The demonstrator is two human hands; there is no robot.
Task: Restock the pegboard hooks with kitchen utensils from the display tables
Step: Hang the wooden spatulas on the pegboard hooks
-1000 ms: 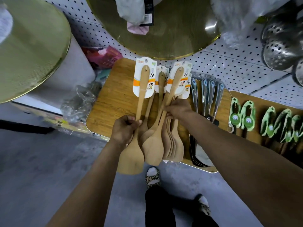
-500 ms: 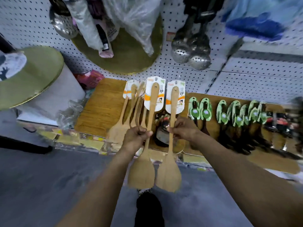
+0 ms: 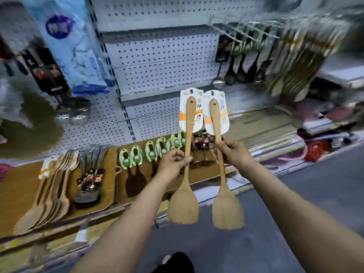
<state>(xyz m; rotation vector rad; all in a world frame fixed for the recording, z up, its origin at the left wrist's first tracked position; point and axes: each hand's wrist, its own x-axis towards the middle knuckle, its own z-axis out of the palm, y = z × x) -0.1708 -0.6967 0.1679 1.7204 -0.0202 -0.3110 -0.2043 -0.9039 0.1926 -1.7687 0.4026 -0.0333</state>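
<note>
Holding one wooden spatula in each fist at centre frame: left hand [image 3: 173,162] curled tight round the left spatula [image 3: 186,170], right hand [image 3: 233,154] clamped round the right spatula [image 3: 220,166], both mid-handle. They look light, stiff and dry, so this grip suits; the card [image 3: 191,113] tops need threading onto hooks [image 3: 244,33], upper right.

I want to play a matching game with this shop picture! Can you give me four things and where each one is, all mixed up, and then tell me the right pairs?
Things:
1. left wooden spatula
2. right wooden spatula
3. green-handled utensils
4. pile of wooden spatulas

Places:
A. lying at the far left of the display table
B. held in the right hand
C. lying in a row in the middle of the table
D. held in the left hand

Pairs: 1-D, 2-B, 3-C, 4-A
</note>
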